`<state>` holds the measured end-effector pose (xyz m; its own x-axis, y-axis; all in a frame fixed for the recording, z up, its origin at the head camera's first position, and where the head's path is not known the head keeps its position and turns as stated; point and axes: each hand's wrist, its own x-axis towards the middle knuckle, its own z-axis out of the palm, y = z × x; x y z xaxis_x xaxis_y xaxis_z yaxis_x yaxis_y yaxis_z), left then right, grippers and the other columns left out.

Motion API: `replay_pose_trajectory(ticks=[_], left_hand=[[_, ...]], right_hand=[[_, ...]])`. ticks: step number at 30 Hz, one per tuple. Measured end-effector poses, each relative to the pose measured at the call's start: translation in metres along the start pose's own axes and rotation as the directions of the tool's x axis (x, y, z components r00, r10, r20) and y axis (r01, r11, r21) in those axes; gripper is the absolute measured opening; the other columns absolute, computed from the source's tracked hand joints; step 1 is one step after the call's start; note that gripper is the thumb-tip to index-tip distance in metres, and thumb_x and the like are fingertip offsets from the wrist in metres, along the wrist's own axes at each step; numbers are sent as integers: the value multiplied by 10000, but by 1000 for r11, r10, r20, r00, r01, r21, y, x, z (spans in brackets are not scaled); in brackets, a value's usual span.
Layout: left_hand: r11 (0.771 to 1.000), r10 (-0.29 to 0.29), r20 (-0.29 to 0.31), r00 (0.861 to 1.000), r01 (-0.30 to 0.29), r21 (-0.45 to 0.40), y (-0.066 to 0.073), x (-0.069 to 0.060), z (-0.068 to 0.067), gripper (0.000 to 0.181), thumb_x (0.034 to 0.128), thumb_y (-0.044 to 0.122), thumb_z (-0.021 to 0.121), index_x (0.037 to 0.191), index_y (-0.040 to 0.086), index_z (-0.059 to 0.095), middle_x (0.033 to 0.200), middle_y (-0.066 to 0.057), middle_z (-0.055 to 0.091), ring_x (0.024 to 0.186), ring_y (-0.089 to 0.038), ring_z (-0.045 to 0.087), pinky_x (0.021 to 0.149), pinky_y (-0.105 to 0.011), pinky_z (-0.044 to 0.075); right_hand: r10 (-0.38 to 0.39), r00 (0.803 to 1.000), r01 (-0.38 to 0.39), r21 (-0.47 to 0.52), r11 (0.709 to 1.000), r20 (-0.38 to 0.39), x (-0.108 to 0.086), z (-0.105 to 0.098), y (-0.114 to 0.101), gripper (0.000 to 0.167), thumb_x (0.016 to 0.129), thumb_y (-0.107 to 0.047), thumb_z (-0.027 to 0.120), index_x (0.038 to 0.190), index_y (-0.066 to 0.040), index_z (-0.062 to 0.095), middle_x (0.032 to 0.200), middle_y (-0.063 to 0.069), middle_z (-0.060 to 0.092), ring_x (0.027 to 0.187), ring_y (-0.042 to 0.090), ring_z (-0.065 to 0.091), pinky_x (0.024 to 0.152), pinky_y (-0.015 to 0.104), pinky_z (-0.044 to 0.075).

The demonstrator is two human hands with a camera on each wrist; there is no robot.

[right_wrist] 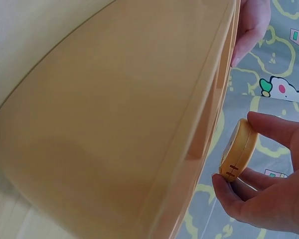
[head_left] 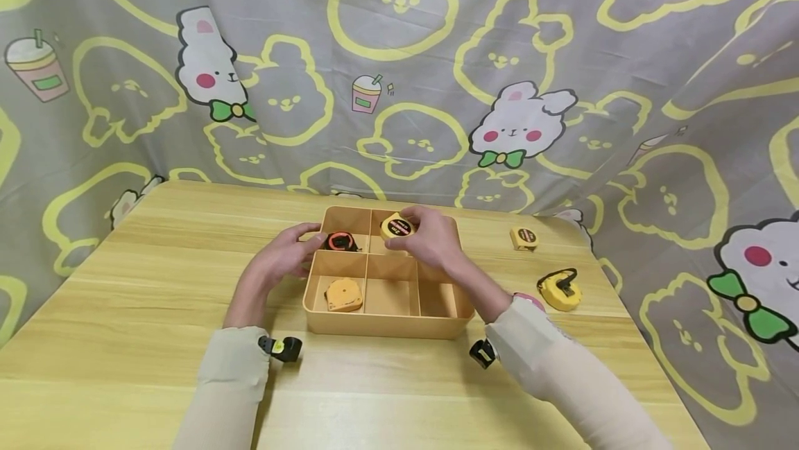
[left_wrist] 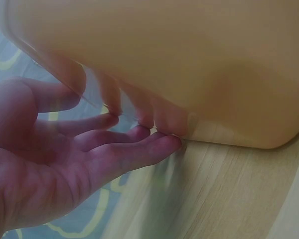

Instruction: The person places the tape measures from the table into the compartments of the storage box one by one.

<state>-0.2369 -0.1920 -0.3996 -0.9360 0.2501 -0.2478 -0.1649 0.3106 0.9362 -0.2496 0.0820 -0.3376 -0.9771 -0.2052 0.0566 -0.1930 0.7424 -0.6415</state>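
My right hand [head_left: 432, 236] pinches a small yellow tape measure [head_left: 397, 227] with a dark label, above the back middle compartment of an orange divided box [head_left: 387, 326]. In the right wrist view, thumb and fingers hold that tape measure by its edges. My left hand [head_left: 286, 256] is at the box's left side; in the left wrist view its fairly straight fingers [left_wrist: 159, 147] touch or nearly touch the outer wall. A black and red tape measure [head_left: 340, 242] lies in the back left compartment. An orange-yellow tape measure [head_left: 344, 295] sits in the front left one.
On the table's right side are a small yellow tape measure [head_left: 524, 238] and a larger yellow one with a black strap [head_left: 560, 290]. Something pink [head_left: 530, 301] shows partly behind the right sleeve. A patterned curtain [head_left: 399, 138] hangs behind the wooden table [head_left: 156, 283].
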Motion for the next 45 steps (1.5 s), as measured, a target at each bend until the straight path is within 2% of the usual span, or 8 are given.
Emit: replay_pose_trajectory(ticks=[9, 13, 21, 30, 45], left_hand=[[1000, 4, 3, 1000, -4, 1, 0, 0, -1, 625, 1109, 299, 401, 1624, 41, 158, 1587, -298, 346, 1419, -471, 423, 982, -559, 537], [1000, -1, 0, 1000, 1, 5, -1, 1, -1, 618, 1109, 299, 399, 1624, 50, 166, 1584, -290, 360, 1424, -466, 419, 984, -562, 535], [1000, 3, 8, 1000, -3, -6, 1, 0, 0, 622, 1109, 291, 396, 1626, 44, 151, 1586, -292, 355, 1434, -467, 402, 995, -573, 524], [1000, 3, 9, 1000, -3, -2, 2, 0, 1, 634, 1108, 307, 398, 1628, 48, 143, 1586, -297, 350, 1427, -467, 412, 986, -559, 534], [1000, 5, 2, 1000, -5, 1, 1, 0, 1, 629, 1107, 307, 400, 1626, 49, 154, 1591, -297, 340, 1426, -467, 414, 980, -552, 540]], right_hand=[[34, 999, -35, 37, 999, 39, 4, 6, -1, 644, 774, -294, 871, 1332, -69, 638, 1102, 97, 705, 930, 212, 631, 769, 296, 506], [30, 998, -31, 11, 999, 50, 6, 9, 1, 641, 776, -296, 870, 1331, -70, 641, 1114, 93, 710, 934, 211, 629, 779, 298, 501], [17, 998, -18, 25, 1000, 52, 9, 16, 2, 616, 761, -260, 876, 1299, -54, 660, 1082, 96, 713, 913, 208, 626, 748, 286, 494], [13, 998, -12, -26, 1000, 69, 13, 18, 1, 490, 756, -283, 868, 1178, -76, 729, 1008, 53, 731, 909, 206, 633, 801, 321, 492], [47, 994, -39, -73, 997, 100, 19, 21, 1, 495, 759, -303, 868, 1180, -88, 724, 1098, 62, 735, 983, 231, 645, 846, 338, 500]])
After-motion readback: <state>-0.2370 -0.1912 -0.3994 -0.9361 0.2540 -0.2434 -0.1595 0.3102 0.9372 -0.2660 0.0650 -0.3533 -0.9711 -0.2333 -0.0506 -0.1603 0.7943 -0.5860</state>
